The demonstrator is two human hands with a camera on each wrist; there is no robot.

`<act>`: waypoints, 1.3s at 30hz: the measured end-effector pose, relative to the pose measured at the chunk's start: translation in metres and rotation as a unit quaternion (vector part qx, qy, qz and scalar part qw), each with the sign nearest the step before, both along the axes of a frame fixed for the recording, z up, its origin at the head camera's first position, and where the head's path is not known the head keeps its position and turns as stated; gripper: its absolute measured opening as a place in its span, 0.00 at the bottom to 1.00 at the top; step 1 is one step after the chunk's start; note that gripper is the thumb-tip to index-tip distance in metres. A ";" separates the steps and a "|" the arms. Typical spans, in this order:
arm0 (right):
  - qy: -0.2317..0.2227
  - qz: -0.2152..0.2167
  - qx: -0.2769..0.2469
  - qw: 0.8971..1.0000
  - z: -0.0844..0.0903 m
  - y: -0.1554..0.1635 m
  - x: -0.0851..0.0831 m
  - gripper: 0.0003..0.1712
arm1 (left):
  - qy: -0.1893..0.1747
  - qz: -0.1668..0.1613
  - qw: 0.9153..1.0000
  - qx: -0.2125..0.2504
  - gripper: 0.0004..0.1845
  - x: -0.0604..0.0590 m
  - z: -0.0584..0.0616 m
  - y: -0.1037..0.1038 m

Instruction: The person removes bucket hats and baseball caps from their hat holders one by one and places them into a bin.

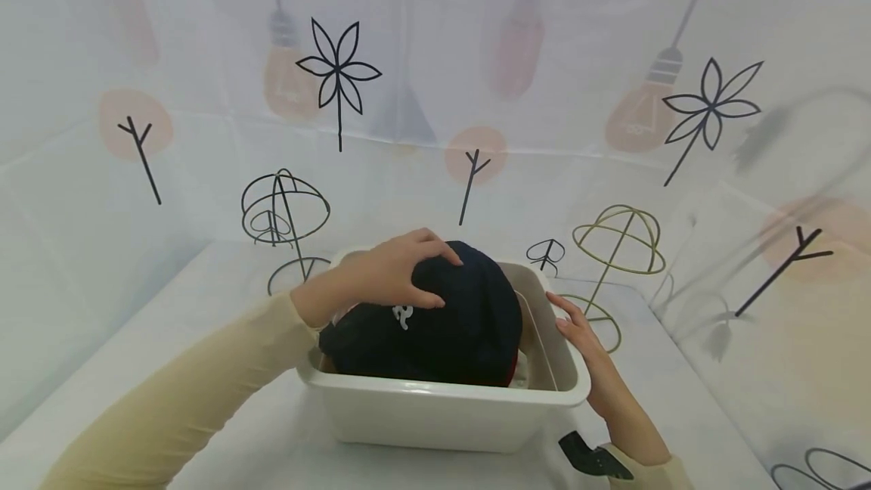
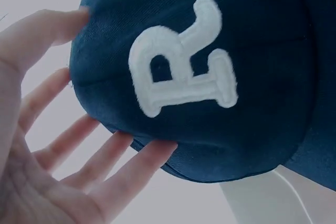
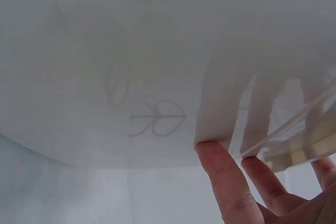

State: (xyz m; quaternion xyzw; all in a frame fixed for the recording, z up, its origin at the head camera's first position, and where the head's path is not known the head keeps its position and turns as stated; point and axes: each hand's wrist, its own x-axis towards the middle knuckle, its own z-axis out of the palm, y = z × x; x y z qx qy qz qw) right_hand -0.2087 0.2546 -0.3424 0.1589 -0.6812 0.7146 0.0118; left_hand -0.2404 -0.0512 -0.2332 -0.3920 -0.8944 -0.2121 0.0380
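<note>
A navy cap (image 1: pixel 463 324) with a white embroidered letter (image 2: pixel 178 61) lies crown-up in a white plastic bin (image 1: pixel 442 392) on the white table. My left hand (image 1: pixel 388 274) is draped over the cap's crown. The thumb and spread fingers (image 2: pixel 131 161) hold the fabric on opposite sides of the bulge. My right hand (image 1: pixel 578 331) rests on the bin's right rim, its straight fingers (image 3: pixel 226 182) lying against the translucent wall (image 3: pixel 131 51). Other items under the cap are mostly hidden; a red and white edge (image 1: pixel 517 373) shows.
Wire hat stands rise behind the bin: a black one (image 1: pixel 282 210) at back left, a gold one (image 1: pixel 615 244) at back right, and a small black one (image 1: pixel 544 254) between them. Patterned white sheeting encloses the table on three sides.
</note>
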 end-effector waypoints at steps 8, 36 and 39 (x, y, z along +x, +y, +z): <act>-0.003 0.002 -0.011 1.000 0.000 0.000 -0.001 0.19 | -0.055 -0.031 0.985 -0.161 0.50 -0.008 -0.009 0.020; -0.009 0.008 -0.011 1.000 0.001 -0.001 -0.004 0.19 | -0.128 -0.064 0.900 -0.411 0.54 -0.048 -0.050 0.077; -0.005 0.013 -0.010 1.000 -0.001 0.000 -0.004 0.20 | -0.140 -0.069 0.912 -0.380 0.53 -0.048 -0.050 0.069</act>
